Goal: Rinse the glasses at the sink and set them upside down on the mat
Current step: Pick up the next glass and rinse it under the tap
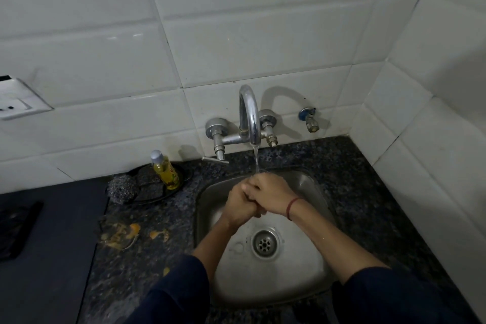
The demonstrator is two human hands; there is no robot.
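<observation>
I see left hand (pixel 240 204) and right hand (pixel 271 193) pressed together, fingers curled, over sink (pixel 302 271) under running tap (pixel 248 113). Glass inside grip? Cannot tell. Dark mat (pixel 52 258) far left.

My sleeves (pixel 173 289) are navy, with a red thread (pixel 292 208) on my wrist; sink (pixel 302 265) dull silver, counter (pixel 368 192) black speckled grey, bottle (pixel 167 173) at left yellow, tiles (pixel 236 21) white.
</observation>
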